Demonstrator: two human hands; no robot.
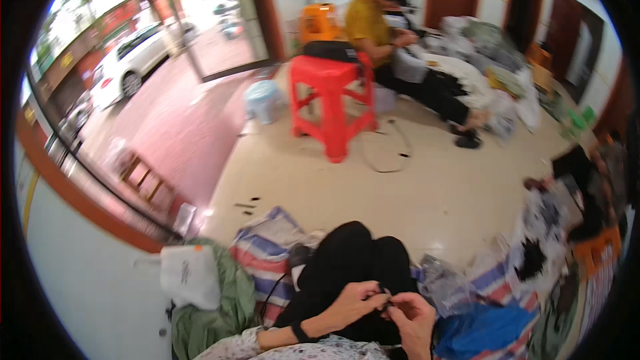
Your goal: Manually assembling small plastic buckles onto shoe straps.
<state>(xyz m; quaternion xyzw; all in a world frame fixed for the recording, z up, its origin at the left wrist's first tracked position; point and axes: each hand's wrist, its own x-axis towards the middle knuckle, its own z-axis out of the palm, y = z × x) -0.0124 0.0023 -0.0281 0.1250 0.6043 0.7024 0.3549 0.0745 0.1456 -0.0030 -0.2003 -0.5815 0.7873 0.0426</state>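
Observation:
Above my lap, my left hand (353,305) and my right hand (413,318) meet with their fingertips pinched together. Between them is a small dark piece (385,291), too small to name and partly hidden by the fingers. Both hands are closed on it. Beneath them lie my black trousered legs (357,253), knees raised. A dark band (300,331) circles my left wrist.
A striped woven bag (257,243) and a green cloth with a white bag (190,277) are at my left. Blue plastic (490,331) and clear bags (445,283) lie right. Ahead stands a red stool (330,87); behind it, a seated person (373,27) handles something.

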